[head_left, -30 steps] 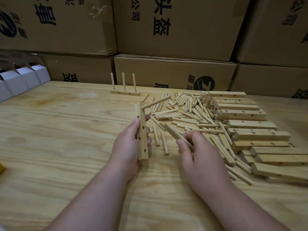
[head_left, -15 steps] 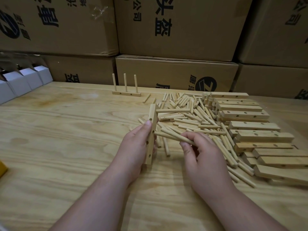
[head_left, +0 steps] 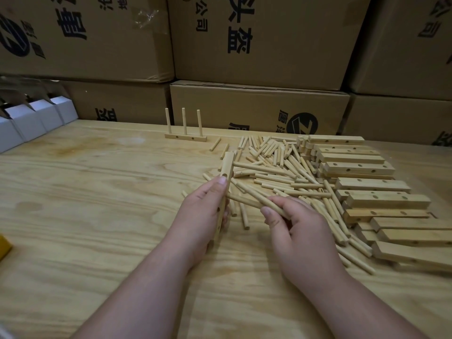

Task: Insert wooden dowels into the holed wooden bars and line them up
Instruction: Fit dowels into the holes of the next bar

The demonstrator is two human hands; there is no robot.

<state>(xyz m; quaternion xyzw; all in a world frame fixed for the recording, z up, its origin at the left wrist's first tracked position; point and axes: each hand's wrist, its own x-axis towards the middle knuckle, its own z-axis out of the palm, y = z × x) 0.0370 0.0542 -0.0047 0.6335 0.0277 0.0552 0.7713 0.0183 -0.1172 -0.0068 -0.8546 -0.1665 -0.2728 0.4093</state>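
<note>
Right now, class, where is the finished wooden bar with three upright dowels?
In the head view, the finished wooden bar with three upright dowels stands at the table's far edge, left of the loose dowel pile, before the cardboard boxes.

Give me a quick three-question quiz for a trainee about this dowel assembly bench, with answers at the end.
1. True or false: the finished bar at the back of the table holds three upright dowels.
2. Which hand holds the bar being worked on: A left, B right?
3. Fill in: the right hand pinches a ____ pointed at that bar.

Key: 1 true. 2 A, the left hand. 3 dowel.
</note>
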